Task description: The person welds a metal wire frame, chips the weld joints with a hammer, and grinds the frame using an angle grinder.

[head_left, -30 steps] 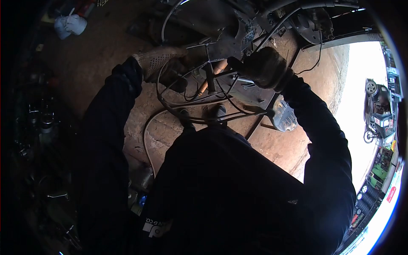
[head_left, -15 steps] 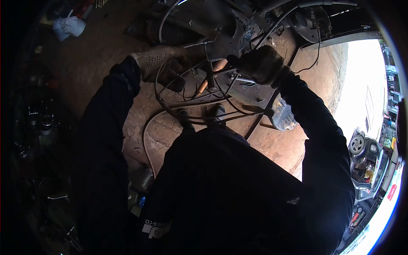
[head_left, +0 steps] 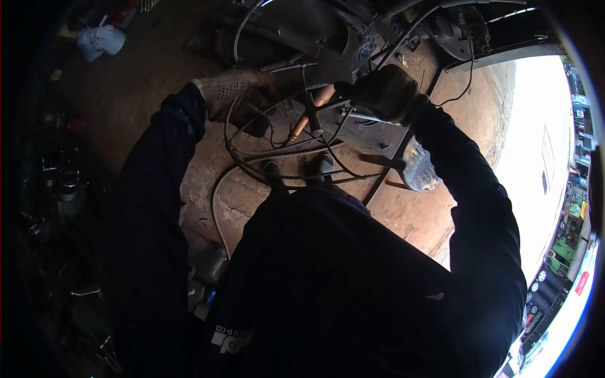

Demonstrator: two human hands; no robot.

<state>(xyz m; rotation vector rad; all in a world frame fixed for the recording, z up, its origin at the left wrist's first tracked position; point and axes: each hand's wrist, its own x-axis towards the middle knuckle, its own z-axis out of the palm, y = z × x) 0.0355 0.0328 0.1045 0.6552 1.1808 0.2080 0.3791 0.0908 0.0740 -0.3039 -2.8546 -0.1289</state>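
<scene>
My left hand (head_left: 233,91), in a dotted work glove, is closed at the left side of a metal assembly. A loop of black cable (head_left: 228,135) runs up into its grip. My right hand (head_left: 386,96), in a dark glove, is closed at the right of the assembly; its fingers hide what they hold. Between the hands are a dark metal plate (head_left: 320,70), an orange-brown cylinder (head_left: 304,123) and thin metal bars. More cable loops hang below, above my feet.
A brown hose (head_left: 216,201) curves over the concrete floor (head_left: 403,220). A pale ribbed object (head_left: 420,167) lies beside my right forearm. Dark machine parts (head_left: 66,179) stand at left, a white bundle (head_left: 101,41) at upper left. Bright daylight enters at right.
The cable loops have shifted slightly down and left. My left hand has moved a little left; my right hand stays almost in place. At far right, a vehicle is no longer visible.
</scene>
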